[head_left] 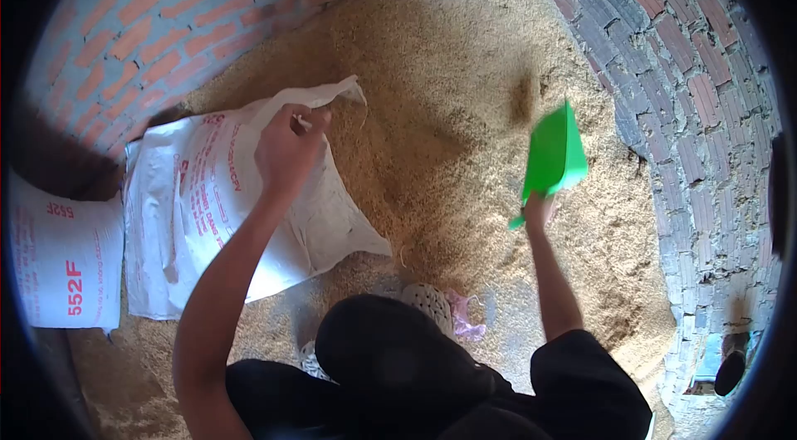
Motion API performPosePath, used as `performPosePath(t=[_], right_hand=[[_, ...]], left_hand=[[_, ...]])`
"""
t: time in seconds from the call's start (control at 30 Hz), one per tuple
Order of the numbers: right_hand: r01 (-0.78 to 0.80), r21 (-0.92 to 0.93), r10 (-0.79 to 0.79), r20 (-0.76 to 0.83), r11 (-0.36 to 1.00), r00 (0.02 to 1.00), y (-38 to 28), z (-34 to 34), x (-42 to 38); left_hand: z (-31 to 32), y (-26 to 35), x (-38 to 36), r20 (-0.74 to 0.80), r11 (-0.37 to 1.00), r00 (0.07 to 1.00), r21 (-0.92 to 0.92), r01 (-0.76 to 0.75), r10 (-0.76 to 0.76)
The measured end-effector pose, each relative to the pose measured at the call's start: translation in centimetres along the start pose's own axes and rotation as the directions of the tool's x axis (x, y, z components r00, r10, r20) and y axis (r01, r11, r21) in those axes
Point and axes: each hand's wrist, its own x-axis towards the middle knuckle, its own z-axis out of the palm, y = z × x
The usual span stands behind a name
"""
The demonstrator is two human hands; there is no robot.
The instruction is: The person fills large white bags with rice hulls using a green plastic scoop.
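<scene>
My left hand [292, 145] is closed on the upper rim of a white woven sack [207, 216] with red print. The sack lies tilted, its mouth facing the pile. Over on the right, my right hand [538, 209] grips the handle of a green plastic scoop [554, 148], slightly blurred by motion. The scoop is above a heap of loose, pale brown material [465, 108] that looks like rice husks. What is inside the scoop and the sack cannot be made out.
A second white sack [66, 261] marked 552F lies at the far left. Brick walls [195, 21] rise behind and to the right of the heap. My shoe [427, 307] and a crumpled pink bag [466, 320] are near the bottom middle. A pipe-like object [730, 365] is at lower right.
</scene>
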Motion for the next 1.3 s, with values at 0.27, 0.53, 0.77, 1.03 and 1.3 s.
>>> performPosePath(t=[0.27,0.53,0.77,1.03,1.3], right_hand=[[-0.637,0.202,0.506,0.452,0.744,0.735,-10.1,-0.1,-15.6],[-0.733,0.509,0.286,0.696,0.451,0.659,-25.0,-1.9,-19.9],[-0.776,0.444,0.018,0.863,0.449,0.504,-32.7,-3.4,-22.8],[-0.321,0.42,-0.107,0.731,0.849,0.673,-33.3,-4.9,-23.2],[-0.533,0.283,0.276,0.615,0.797,0.739,-13.0,-7.7,-18.2]], left_hand=[[1.3,-1.0,-0.1,0.044,0.996,0.995,-0.016,-0.086,0.086],[2.5,-0.5,-0.1,0.095,0.971,0.971,-0.115,-0.207,0.219],[0.8,-0.2,-0.3,0.063,0.956,0.962,-0.146,-0.255,0.266],[-0.9,-3.5,0.5,-0.043,0.947,0.958,-0.145,-0.287,0.284],[1.1,-2.0,-0.3,-0.048,0.918,0.933,-0.167,-0.36,0.357]])
